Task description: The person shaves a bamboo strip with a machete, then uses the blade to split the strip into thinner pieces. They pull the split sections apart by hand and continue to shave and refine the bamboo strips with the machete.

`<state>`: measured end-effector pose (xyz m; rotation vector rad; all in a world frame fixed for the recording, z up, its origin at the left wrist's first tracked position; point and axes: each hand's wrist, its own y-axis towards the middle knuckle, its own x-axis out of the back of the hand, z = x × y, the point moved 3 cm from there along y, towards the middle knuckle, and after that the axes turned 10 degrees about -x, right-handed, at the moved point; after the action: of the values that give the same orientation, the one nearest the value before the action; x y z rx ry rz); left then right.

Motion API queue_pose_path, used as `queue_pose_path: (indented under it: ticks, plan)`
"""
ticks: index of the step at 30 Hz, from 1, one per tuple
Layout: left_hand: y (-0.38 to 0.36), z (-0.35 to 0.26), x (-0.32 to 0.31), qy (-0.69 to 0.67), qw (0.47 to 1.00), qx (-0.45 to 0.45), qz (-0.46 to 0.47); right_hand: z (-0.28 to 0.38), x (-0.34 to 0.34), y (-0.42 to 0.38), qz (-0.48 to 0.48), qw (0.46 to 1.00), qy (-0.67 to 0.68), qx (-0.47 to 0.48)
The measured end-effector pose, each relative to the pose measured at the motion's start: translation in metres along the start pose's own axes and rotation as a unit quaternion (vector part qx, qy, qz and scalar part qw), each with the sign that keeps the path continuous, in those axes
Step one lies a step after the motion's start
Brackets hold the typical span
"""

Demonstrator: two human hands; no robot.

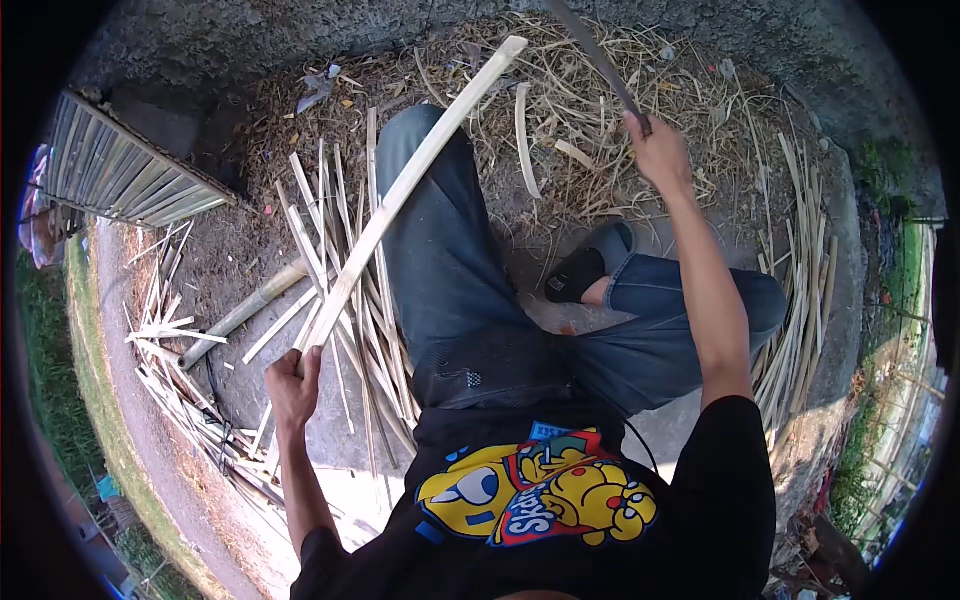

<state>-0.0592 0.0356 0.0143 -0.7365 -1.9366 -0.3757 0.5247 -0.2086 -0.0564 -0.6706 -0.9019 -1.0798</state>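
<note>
My left hand [292, 388] is closed around the lower end of a long, pale bamboo strip [412, 175]. The strip slants up to the right across my bent knee, its far end in the air beyond it. Raised on the other side, my right hand [662, 155] grips a long dark blade [596, 52], probably a knife; its handle is hidden in my fist and its upper end leaves the frame. Blade and bamboo strip are apart. Below the blade, a short curved bamboo piece [524, 140] lies on the shavings.
Split bamboo strips [375, 330] lie in a pile by my leg, with another bundle [800, 290] at the right. A bamboo pole [245, 312] rests on the ground at left. Thin shavings [590, 110] cover the ground before a rough wall [330, 38]. A slatted bamboo panel [130, 165] stands upper left.
</note>
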Motion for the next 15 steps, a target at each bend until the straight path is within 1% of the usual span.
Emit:
queue_pose_path:
  ticks: [1,2,3,4,5,6,7,8,10,12,13,15]
  plan:
    - [-0.016,0.023,0.011,-0.028,1.0,0.009,-0.009,-0.049,0.001,0.053,-0.034,0.997,-0.01,-0.07]
    - [-0.028,0.041,0.019,0.012,0.999,-0.005,-0.032,-0.076,0.02,0.07,-0.025,0.978,0.021,-0.204]
    - [-0.025,0.034,0.023,0.013,0.999,-0.007,-0.041,-0.12,0.021,0.087,-0.091,0.977,0.033,-0.188]
    - [-0.024,0.023,0.025,0.029,0.998,0.013,-0.055,-0.147,0.014,0.103,-0.156,0.972,0.045,-0.168]
    - [-0.031,0.016,0.023,0.043,0.996,0.041,-0.064,-0.129,0.021,0.093,-0.153,0.975,0.044,-0.156]
    - [-0.026,0.016,0.015,0.039,0.996,0.036,-0.068,-0.108,0.034,0.06,-0.117,0.973,0.134,-0.146]
    - [-0.021,0.006,0.01,0.054,0.996,0.023,-0.067,-0.083,0.043,0.034,-0.08,0.962,0.222,-0.139]
    - [-0.014,-0.002,0.003,0.044,0.996,0.013,-0.073,-0.061,0.046,0.021,-0.075,0.963,0.221,-0.136]
    - [-0.004,-0.012,-0.003,0.041,0.996,-0.02,-0.076,-0.027,0.038,-0.012,0.001,0.949,0.308,-0.069]
    - [0.006,-0.016,-0.008,0.042,0.993,-0.067,-0.093,-0.006,0.018,-0.027,0.017,0.964,0.264,0.004]
    - [0.009,-0.014,-0.012,0.042,0.992,-0.074,-0.093,0.014,0.009,-0.042,0.048,0.957,0.286,0.022]
    - [0.012,-0.007,-0.017,0.041,0.992,-0.068,-0.094,0.048,-0.004,-0.066,0.067,0.971,0.214,0.085]
